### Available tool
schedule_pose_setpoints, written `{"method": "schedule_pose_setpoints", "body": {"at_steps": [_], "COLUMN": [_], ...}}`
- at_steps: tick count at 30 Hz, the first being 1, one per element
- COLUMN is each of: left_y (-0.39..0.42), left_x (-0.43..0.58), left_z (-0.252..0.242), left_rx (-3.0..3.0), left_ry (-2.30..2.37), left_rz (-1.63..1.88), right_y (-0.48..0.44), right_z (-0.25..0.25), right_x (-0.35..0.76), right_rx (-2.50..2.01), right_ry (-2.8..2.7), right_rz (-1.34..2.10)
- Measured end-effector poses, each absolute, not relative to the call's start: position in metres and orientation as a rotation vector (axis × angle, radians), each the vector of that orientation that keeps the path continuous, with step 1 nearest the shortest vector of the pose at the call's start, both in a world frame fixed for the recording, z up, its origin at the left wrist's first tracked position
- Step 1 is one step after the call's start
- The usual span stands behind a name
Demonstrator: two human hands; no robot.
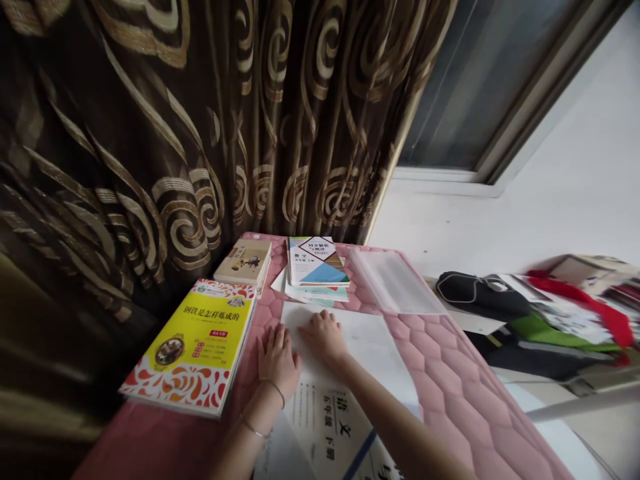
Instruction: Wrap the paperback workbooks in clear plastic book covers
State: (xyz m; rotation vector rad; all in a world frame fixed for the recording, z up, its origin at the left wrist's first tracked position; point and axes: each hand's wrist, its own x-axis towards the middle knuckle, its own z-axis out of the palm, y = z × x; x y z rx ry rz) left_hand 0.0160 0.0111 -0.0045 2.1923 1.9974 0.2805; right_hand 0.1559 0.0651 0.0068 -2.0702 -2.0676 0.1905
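A white sheet (pixel 367 340) lies on the pink cover in front of me. Nearer to me is a workbook cover (pixel 320 427) printed with large dark Chinese characters and a blue stripe; where it meets the sheet I cannot make out. My left hand (pixel 279 360) rests by the sheet's left edge, fingers stretched out, palm down. It wears thin bands at the wrist. My right hand (pixel 325 337) presses on the upper part of the sheet, its fingers slightly bent and apart. Nothing shows in either hand. My right forearm hides part of the workbook cover.
A yellow book (pixel 200 347) lies at left, with a beige book (pixel 245 261) behind it. Several workbooks (pixel 317 263) are stacked at the back, beside translucent plastic covers (pixel 397 280). A patterned curtain (pixel 280 120) hangs behind the table; bags (pixel 480 290) lie at right.
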Motion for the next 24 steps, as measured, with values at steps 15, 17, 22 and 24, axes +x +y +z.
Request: {"method": "schedule_pose_setpoints", "body": {"at_steps": [15, 17, 22, 24], "left_y": [0.015, 0.016, 0.014, 0.014], "left_x": [0.015, 0.015, 0.014, 0.015], "left_z": [-0.019, -0.02, -0.012, -0.009], "left_rx": [2.21, 2.197, 2.207, 2.208], "left_ry": [2.003, 2.009, 2.014, 2.017], "left_rz": [0.336, 0.321, 0.303, 0.29], "right_y": [0.148, 0.146, 0.124, 0.115], "right_z": [0.013, 0.013, 0.012, 0.012], "right_x": [0.099, 0.096, 0.102, 0.108], "right_rx": [-2.211, -2.2, -2.105, -2.076], "right_ry": [-1.895, -1.904, -2.024, -2.076], "right_rz": [0.257, 0.244, 0.305, 0.363]}}
